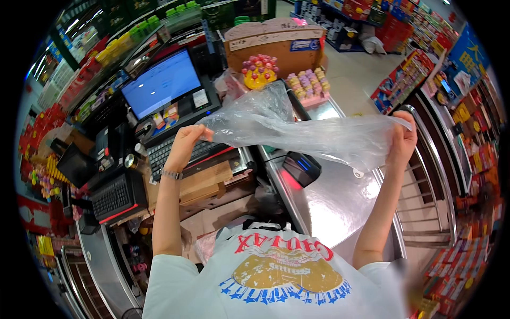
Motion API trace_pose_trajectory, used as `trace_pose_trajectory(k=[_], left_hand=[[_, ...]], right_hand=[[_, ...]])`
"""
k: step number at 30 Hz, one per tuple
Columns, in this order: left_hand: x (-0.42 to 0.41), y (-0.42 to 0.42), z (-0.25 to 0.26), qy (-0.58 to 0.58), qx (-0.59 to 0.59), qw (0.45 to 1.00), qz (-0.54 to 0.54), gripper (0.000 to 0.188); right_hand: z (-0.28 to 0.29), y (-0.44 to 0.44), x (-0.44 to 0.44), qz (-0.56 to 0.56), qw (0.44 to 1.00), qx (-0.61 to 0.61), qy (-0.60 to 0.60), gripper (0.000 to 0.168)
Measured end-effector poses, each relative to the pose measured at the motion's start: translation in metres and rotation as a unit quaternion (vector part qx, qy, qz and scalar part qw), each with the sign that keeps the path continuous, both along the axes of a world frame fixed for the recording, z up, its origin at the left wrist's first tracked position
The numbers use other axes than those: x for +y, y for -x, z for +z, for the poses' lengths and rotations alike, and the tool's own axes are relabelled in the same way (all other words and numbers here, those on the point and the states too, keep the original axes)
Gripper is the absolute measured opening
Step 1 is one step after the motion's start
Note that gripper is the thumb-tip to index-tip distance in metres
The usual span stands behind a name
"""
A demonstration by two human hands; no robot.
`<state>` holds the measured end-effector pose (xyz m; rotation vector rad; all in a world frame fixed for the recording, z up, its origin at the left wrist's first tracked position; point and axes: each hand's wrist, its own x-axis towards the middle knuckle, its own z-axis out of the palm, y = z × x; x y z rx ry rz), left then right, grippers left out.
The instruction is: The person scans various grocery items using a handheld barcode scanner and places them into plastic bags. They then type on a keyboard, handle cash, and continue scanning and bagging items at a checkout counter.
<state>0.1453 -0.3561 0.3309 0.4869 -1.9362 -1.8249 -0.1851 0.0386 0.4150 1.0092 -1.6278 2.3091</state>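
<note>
A clear plastic bag (pixel 287 131) is stretched out sideways between my two hands, in the air in front of me. My left hand (pixel 187 145) pinches its left end, above a black keyboard (pixel 161 157). At the other end, my right hand (pixel 404 135) grips the bag beside a metal railing. Below the bag, a black scanner (pixel 301 169) with blue lights rests on the steel checkout counter (pixel 338 203) and casts a red glow. The bag hides part of the counter's far side.
A lit monitor (pixel 161 84) stands at the far left. Beyond the bag are a yellow lollipop stand (pixel 259 73) and a pink box of small sweets (pixel 308 85). A curved steel railing (pixel 442 179) runs along the right. Another keyboard (pixel 113 199) lies on the left.
</note>
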Motion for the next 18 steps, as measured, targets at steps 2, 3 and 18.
trace_pose_trajectory(k=[2,3,18], left_hand=[[0.003,0.019,-0.009,-0.06,0.052,0.997,0.008,0.031],[0.005,0.032,-0.01,-0.083,0.099,0.991,0.024,0.031],[0.056,0.066,0.054,-0.025,0.256,0.964,0.065,0.019]], right_hand=[[-0.012,0.01,0.027,-0.017,0.997,0.028,-0.066,0.009],[-0.019,0.016,0.043,-0.031,0.993,0.042,-0.102,0.008],[0.003,-0.003,0.159,-0.136,0.99,0.026,-0.009,0.012]])
